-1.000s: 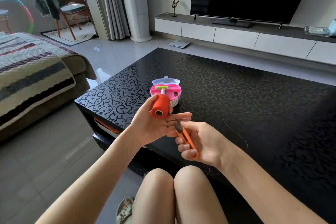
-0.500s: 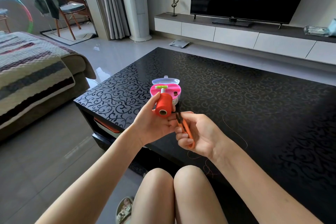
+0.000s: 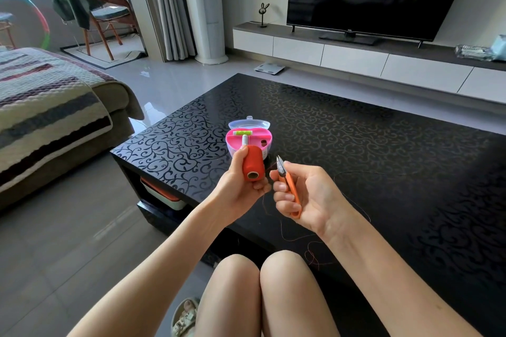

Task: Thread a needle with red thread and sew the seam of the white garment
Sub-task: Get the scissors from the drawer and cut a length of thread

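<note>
On my head feed, the left hand (image 3: 238,189) is curled round the red thread spool (image 3: 253,165), thumb along its left side, fingertips under its open end, which faces me. It holds the spool above the near edge of the black patterned table (image 3: 356,131), just in front of the pink sewing box (image 3: 256,135) that stands there with its clear lid tipped back.

The right hand (image 3: 309,194) sits just beside the spool, fingers wrapped round orange thread snips (image 3: 293,198) with the metal tips pointing up and away from me. A loose red strand (image 3: 308,253) hangs below both hands and curls near my knees. It is so fine that I cannot tell whether it passes between the blades.
</note>
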